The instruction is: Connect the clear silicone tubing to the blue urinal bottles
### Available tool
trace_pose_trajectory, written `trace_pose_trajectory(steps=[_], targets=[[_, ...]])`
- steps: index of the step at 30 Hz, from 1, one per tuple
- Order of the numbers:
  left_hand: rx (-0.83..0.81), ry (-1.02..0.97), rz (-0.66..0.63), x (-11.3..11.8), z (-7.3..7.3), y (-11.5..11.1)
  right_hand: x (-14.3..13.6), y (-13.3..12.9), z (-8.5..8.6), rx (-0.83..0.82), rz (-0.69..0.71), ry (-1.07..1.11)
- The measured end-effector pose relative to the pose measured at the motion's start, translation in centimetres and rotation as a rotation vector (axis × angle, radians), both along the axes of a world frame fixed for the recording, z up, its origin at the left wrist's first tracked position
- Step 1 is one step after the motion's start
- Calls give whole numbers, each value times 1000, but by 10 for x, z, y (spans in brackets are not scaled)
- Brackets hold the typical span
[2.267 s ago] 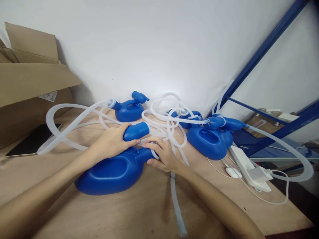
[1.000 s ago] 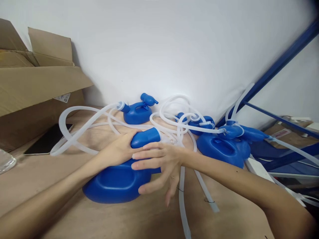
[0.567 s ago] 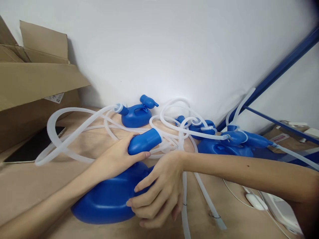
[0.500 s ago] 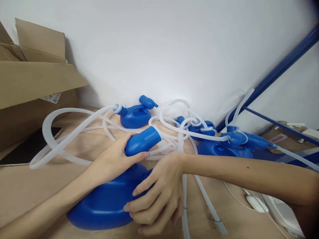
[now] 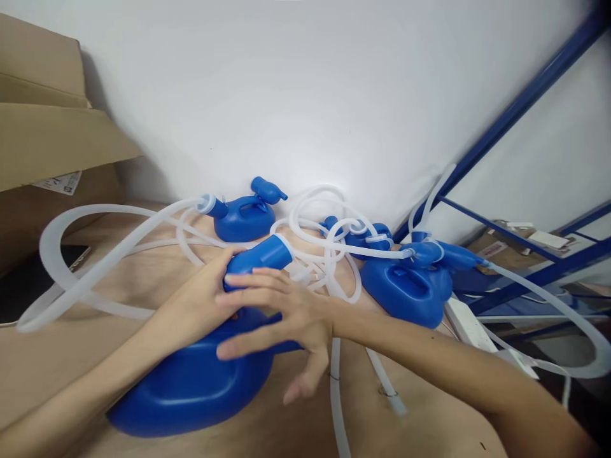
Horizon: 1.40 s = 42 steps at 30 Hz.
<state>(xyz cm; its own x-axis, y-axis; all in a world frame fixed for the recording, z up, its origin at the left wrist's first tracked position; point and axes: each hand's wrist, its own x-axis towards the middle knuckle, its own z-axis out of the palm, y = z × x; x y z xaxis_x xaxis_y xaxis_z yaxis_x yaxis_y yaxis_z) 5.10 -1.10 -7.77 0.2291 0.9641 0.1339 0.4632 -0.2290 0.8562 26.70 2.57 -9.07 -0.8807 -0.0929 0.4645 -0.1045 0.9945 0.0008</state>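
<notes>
A blue plastic urinal bottle (image 5: 191, 388) lies on the table in front of me, its angled neck (image 5: 267, 254) pointing up and to the right. My left hand (image 5: 210, 286) is wrapped round the base of that neck. Over it reaches my right hand (image 5: 281, 312), fingers spread, the upper ones crossing the neck and my left fingers; whether they press on it I cannot tell. Behind stands another blue bottle (image 5: 245, 219) with a blue spouted cap (image 5: 268, 191) at its top. A clear hose (image 5: 109, 267) loops leftward from its mouth.
More blue bottles (image 5: 405, 296) with coiled hoses (image 5: 324, 191) stand at the right by the wall. Two hose ends hang toward the front. An open cardboard box (image 5: 48, 143) and a dark flat device (image 5: 28, 286) are at left. A blue metal rack (image 5: 525, 83) and white power strip (image 5: 477, 331) are at right.
My right hand has risen from the bottle's handle side to its neck, fingers spreading. My left hand keeps its hold. The view has turned right, showing more of the rack.
</notes>
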Motion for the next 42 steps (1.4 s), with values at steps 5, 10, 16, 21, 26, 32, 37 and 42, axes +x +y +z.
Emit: trace_pose_trajectory(steps=[5, 10, 16, 21, 26, 32, 37, 42], targets=[[-108, 117, 67, 6, 9, -1, 6, -15, -14, -276, -253, 287], [39, 269, 97, 6, 9, -5, 14, -16, -33, -527, -699, 677], [225, 433, 137, 5, 3, -11, 47, 17, -40, -568, -921, 153], [221, 441, 107, 5, 3, -11, 51, 12, -52, -212, -962, -355], [166, 489, 111, 6, 7, -12, 44, 8, -55, -64, -993, -423], [200, 548, 116, 5, 5, -12, 42, 11, -39, -227, -996, -55], [341, 520, 209, 8, 5, -16, 38, -4, -13, -374, -1159, 155], [467, 411, 243, 9, 2, -21, 59, -8, 13, -801, -1079, 289]])
